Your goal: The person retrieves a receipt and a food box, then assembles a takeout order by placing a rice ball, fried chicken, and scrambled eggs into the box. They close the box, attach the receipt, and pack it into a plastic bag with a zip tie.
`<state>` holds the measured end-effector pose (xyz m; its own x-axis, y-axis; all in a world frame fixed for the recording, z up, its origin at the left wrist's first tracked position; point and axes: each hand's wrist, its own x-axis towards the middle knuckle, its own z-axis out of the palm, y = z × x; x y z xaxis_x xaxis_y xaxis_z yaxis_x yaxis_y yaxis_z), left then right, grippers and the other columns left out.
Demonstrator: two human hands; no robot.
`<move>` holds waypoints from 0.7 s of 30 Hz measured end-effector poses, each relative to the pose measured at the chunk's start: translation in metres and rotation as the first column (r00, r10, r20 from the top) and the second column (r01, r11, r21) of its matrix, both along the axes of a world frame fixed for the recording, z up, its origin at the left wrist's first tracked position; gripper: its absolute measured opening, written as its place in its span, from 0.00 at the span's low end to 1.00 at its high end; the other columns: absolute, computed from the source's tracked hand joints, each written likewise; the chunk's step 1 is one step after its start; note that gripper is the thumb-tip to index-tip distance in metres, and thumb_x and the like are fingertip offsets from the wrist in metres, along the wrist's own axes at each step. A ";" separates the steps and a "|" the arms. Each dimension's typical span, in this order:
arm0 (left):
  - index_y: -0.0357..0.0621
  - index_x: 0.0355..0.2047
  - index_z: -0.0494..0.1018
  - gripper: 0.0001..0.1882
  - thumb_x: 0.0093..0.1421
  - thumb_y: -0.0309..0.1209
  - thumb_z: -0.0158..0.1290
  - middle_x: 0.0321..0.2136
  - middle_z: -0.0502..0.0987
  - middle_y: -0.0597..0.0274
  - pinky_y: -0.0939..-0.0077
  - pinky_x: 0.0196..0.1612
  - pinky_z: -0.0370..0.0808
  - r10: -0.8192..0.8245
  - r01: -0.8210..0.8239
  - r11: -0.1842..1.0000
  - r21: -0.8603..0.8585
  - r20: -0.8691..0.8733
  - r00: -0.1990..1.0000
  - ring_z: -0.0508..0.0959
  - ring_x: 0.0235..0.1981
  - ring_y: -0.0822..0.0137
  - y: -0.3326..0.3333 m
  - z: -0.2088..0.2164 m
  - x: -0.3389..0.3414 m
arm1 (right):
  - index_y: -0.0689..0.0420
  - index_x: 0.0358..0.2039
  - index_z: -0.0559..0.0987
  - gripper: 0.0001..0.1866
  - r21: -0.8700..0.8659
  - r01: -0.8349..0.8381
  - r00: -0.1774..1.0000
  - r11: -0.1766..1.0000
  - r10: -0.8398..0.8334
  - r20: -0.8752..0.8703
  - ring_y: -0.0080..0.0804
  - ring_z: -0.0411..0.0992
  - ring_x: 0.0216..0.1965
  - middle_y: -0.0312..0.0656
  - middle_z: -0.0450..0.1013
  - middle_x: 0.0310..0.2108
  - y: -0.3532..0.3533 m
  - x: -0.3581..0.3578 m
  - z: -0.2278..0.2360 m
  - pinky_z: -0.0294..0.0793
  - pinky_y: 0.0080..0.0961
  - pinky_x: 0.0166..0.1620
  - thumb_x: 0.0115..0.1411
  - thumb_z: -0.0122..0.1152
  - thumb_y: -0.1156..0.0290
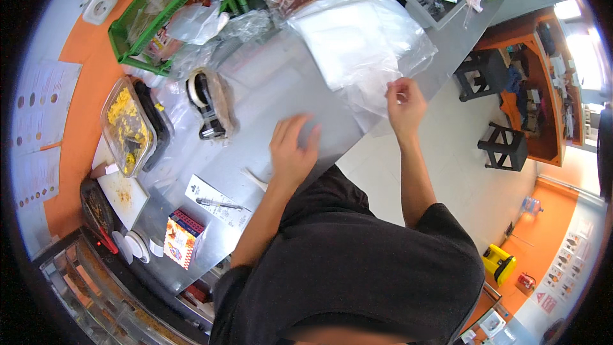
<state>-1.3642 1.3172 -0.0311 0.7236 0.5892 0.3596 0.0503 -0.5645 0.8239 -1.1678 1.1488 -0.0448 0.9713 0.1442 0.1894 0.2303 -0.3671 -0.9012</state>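
Your right hand (407, 105) is at the edge of the bench (268, 67), thumb and forefinger pinched together on the loose end of a clear plastic bag (367, 83). That bag lies at the near end of a spread stack of plastic bags (348, 35), which covers the far part of the metal top. Your left hand (294, 147) is above the bench nearer your body, blurred, with its fingers parted and thumb out — open, well apart from the bags.

To the left of the stack stands a black tape dispenser (209, 112), and beyond it a green plastic basket (118, 41) full of packets. A clear container (151, 147) of yellow food sits near the wall, just beside a black tray (159, 115). Closer to you, a pen (219, 204) lies across a white paper slip (205, 193), with a small printed box (179, 243) to its left. A grey divided tray (440, 24) stands past the bags on the right — it holds small dark items.
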 end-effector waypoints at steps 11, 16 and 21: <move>0.47 0.47 0.78 0.17 0.56 0.31 0.64 0.40 0.80 0.60 0.63 0.45 0.77 -0.050 0.068 0.991 0.118 -0.147 0.988 0.79 0.41 0.57 -0.021 -0.031 0.141 | 0.63 0.45 0.80 0.18 -0.498 -0.336 0.942 0.799 0.291 -0.168 0.49 0.77 0.36 0.52 0.78 0.36 -0.051 0.004 0.004 0.77 0.40 0.43 0.53 0.69 0.75; 0.47 0.49 0.77 0.19 0.58 0.31 0.66 0.44 0.80 0.60 0.67 0.46 0.77 -0.049 0.047 0.961 -0.274 -0.002 0.999 0.79 0.45 0.61 -0.023 -0.002 0.107 | 0.63 0.41 0.81 0.14 -0.397 -0.471 0.878 0.788 0.462 -0.126 0.39 0.72 0.27 0.48 0.73 0.29 -0.112 -0.007 0.118 0.70 0.33 0.32 0.52 0.64 0.81; 0.42 0.57 0.73 0.31 0.56 0.39 0.69 0.51 0.78 0.56 0.65 0.58 0.72 -0.342 0.401 0.794 -0.458 0.209 0.916 0.75 0.57 0.59 -0.036 0.040 0.070 | 0.59 0.46 0.81 0.21 -0.524 -0.693 0.676 0.496 0.700 -0.232 0.44 0.72 0.27 0.47 0.70 0.29 -0.101 -0.025 0.189 0.72 0.35 0.32 0.48 0.62 0.83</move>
